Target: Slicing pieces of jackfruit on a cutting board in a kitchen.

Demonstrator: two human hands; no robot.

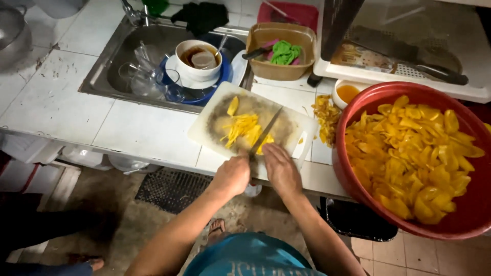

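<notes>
Head view looked down on a white cutting board (204,134) lying on a tiled counter (143,130), and everything else is placed from that board. On its middle lay a heap of yellow fruit strips (241,127), with one larger yellow piece (233,106) toward the board's far side. The left hand (231,175) sat at the board's near edge, clenched around the handle of a knife (266,131) whose blade slanted across the strips. The right hand (281,168) rested just beside it at the same near edge, fingers pressed flat on a yellow piece by the blade; whether it gripped anything could not be told. Right of the board stood a big red basin (353,179) filled with yellow fruit pieces (409,153), and a small pile of yellow scraps (327,116) lay between basin and board. Behind the board was a steel sink (105,66) holding a white bowl (197,59) and clear glasses (148,76). Behind the board to the right stood a tan tub (279,69) with a green cloth (285,52).
</notes>
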